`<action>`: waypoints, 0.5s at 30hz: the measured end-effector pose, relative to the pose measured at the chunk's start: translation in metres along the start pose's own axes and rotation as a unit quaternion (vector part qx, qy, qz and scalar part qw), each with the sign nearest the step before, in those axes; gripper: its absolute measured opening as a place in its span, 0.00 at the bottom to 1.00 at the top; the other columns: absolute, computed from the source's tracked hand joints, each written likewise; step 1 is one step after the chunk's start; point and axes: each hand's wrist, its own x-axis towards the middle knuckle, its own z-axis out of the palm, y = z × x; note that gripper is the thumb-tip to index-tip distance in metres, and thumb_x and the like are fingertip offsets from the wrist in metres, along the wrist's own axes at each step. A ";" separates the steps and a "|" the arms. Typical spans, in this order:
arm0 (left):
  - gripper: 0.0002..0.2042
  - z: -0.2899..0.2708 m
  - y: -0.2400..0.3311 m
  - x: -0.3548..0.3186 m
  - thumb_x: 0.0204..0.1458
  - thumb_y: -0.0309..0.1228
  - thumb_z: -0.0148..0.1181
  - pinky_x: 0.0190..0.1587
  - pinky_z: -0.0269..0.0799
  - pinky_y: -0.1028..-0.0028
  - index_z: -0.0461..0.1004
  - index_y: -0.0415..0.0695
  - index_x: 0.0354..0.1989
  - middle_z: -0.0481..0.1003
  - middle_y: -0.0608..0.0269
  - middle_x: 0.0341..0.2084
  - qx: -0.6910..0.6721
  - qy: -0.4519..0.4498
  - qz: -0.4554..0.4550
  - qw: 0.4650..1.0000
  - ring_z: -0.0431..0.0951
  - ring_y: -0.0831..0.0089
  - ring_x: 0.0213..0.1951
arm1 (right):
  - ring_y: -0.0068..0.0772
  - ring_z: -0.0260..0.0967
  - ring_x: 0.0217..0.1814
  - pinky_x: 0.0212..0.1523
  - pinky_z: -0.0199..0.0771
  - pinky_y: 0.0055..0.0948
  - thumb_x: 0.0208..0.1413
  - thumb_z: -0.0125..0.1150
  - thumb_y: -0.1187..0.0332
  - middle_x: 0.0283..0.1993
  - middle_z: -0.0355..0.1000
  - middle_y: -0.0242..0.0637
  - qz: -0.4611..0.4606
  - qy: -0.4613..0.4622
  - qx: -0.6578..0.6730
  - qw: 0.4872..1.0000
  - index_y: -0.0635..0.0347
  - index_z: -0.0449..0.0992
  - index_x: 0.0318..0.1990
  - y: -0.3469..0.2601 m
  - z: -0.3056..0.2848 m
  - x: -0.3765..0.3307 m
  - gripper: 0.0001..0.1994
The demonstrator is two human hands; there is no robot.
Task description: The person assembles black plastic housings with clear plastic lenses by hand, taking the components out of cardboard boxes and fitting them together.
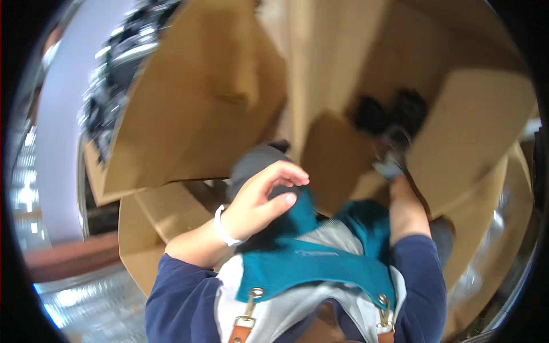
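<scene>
Closest under my chin sits a teal bag [320, 266] with grey panels, its tan leather strap ends and metal clasps hanging at the lower edge of the view. Both my forearms, in dark blue sleeves, come up on either side of it.

My left hand [260, 200] rests on the top of that bag, fingers curled loosely and half open, thumb laid across the teal cloth; a white band circles the wrist. It touches the fabric and a grey padded part just above it rather than clamping anything.

My right hand [392, 163] reaches well forward into a big brown cardboard box [474, 131], and it is blurred and partly hidden by the box wall, so I cannot tell how far it is open or whether it has hold of anything. Just beyond it, down inside the box, lie dark rounded things [389, 111], black and too smeared to name.

Plain brown flaps [194, 108] stand up to the left and centre, unprinted as far as I can see. Another cardboard panel [166, 214] lies lower left, beside my left wrist. A pale lilac upright strip [63, 131] runs along the far left edge.
</scene>
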 end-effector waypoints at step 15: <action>0.30 0.090 -0.289 0.313 0.54 0.49 0.49 0.61 0.58 0.58 0.68 0.32 0.54 0.65 0.40 0.57 0.274 0.193 -0.315 0.888 0.65 0.48 0.59 | 0.65 0.36 0.71 0.65 0.43 0.61 0.51 0.51 0.38 0.69 0.44 0.52 0.117 0.130 0.045 0.984 0.53 0.47 0.68 -0.040 0.033 0.042 0.43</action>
